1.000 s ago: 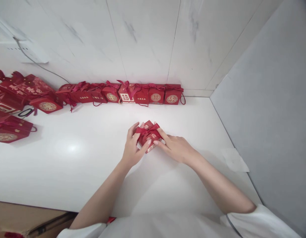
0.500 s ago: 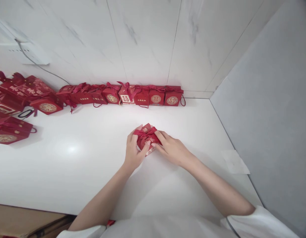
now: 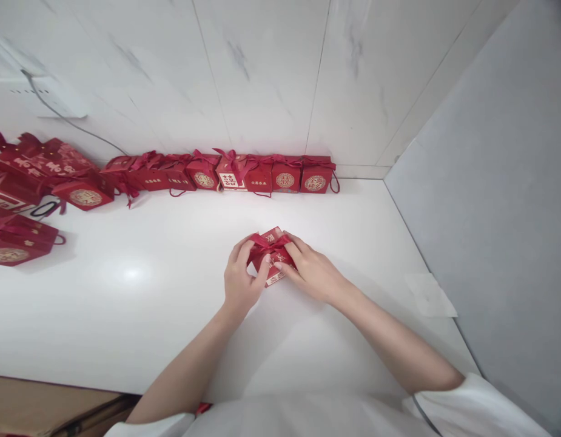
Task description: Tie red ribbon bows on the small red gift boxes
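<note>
A small red gift box [image 3: 275, 276] with pale printed characters sits on the white table in front of me. Across its top lies a red ribbon [image 3: 270, 244] tied in a bow. My left hand [image 3: 244, 274] is curled at the box's left side, its fingers on the ribbon's left loop and its thumb by the front. From the right, my right hand [image 3: 310, 267] grips the ribbon's other side, with the thumb resting on the box top. The undersides of the fingers are hidden.
A row of red gift boxes [image 3: 257, 176] with ribbons lines the tiled wall. More red boxes [image 3: 20, 240] cluster at the left, with black-handled scissors [image 3: 44, 209] among them. A white paper [image 3: 430, 295] lies at the right edge beside a grey panel [image 3: 498, 200]. Cardboard [image 3: 43, 403] shows at lower left.
My left hand has shifted slightly left and its fingers have drawn in on the bow's left loop. The box has turned a little; my right hand has barely moved.
</note>
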Action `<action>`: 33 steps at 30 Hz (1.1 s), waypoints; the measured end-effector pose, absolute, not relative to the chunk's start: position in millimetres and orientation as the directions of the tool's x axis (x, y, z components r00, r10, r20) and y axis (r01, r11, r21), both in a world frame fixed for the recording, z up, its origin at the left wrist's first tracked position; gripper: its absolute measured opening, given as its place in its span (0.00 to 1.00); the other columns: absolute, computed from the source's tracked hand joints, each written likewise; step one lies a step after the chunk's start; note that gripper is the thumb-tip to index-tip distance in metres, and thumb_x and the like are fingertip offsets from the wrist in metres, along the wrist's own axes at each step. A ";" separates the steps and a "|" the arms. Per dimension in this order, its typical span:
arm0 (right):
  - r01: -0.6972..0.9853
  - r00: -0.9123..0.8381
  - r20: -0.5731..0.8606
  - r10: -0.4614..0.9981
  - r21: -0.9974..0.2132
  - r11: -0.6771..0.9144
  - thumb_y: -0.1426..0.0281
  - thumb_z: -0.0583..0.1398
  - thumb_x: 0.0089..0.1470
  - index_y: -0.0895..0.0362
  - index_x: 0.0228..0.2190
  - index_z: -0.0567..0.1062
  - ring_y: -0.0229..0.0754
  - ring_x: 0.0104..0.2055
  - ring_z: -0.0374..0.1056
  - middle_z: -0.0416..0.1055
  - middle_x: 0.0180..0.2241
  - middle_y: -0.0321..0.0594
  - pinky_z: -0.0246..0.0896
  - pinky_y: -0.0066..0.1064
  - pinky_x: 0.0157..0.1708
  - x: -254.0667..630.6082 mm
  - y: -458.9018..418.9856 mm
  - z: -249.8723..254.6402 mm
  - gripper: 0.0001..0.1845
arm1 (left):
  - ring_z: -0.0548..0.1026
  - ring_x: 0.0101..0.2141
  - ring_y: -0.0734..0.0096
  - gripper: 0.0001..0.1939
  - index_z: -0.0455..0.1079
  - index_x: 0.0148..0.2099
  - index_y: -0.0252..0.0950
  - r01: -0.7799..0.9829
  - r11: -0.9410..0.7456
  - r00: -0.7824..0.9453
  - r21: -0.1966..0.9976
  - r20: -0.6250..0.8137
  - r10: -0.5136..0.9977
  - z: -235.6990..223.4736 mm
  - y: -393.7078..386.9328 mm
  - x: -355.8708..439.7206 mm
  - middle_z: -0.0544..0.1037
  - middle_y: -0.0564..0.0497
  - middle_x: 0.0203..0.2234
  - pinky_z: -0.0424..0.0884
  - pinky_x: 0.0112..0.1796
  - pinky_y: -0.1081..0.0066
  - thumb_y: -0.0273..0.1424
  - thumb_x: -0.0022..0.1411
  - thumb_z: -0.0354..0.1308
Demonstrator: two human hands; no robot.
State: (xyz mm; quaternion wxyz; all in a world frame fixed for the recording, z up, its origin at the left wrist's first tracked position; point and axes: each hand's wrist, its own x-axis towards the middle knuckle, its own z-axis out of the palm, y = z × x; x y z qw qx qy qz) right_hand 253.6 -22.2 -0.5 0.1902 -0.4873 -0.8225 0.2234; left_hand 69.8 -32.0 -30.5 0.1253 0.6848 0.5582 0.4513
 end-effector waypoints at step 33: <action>0.731 -0.371 0.172 0.912 -0.551 0.402 0.54 0.47 0.65 0.57 0.67 0.44 0.53 0.55 0.68 0.55 0.65 0.51 0.68 0.43 0.46 245.0 -20.4 -9.4 0.36 | 0.53 0.64 0.57 0.27 0.51 0.67 0.41 0.492 -0.325 -0.002 0.808 0.374 0.928 -48.4 -30.3 75.3 0.54 0.41 0.63 0.55 0.62 0.52 0.35 0.68 0.50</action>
